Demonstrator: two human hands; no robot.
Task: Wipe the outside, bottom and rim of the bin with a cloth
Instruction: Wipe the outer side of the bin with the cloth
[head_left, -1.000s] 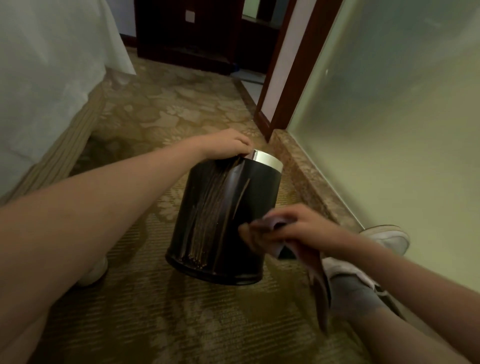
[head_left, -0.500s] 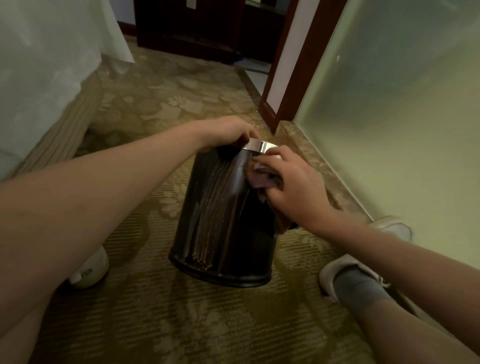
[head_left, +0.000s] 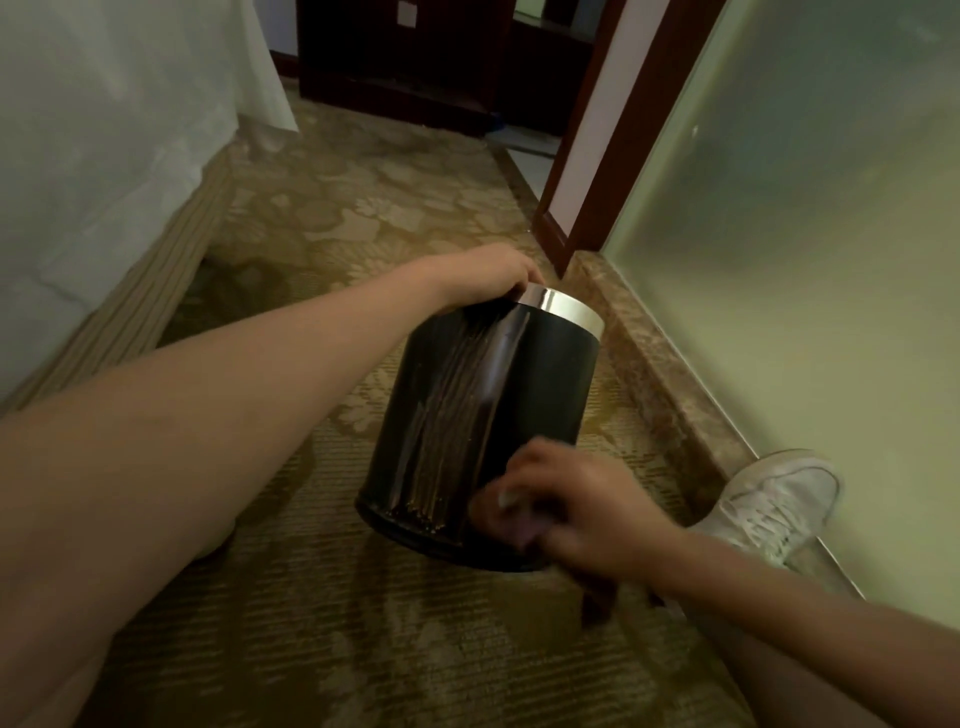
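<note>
1. On the patterned carpet (head_left: 291, 613), beside the stone ledge (head_left: 670, 395), the black bin (head_left: 540, 395) is standing tilted away from the person, its base edge resting on the floor.
2. The left hand (head_left: 488, 275) is gripping the silver rim (head_left: 566, 306), fingers curled over the far edge, steadying the tilt.
3. The right hand (head_left: 571, 499) is closing around the bunched cloth (head_left: 597, 597) and is blurred with motion; half a second ago it was up by the rim, and now it is pressing low on the wall near the base.
4. That downward sweep suggests the outside is being wiped in strokes; the bottom probably remains to be done.
</note>
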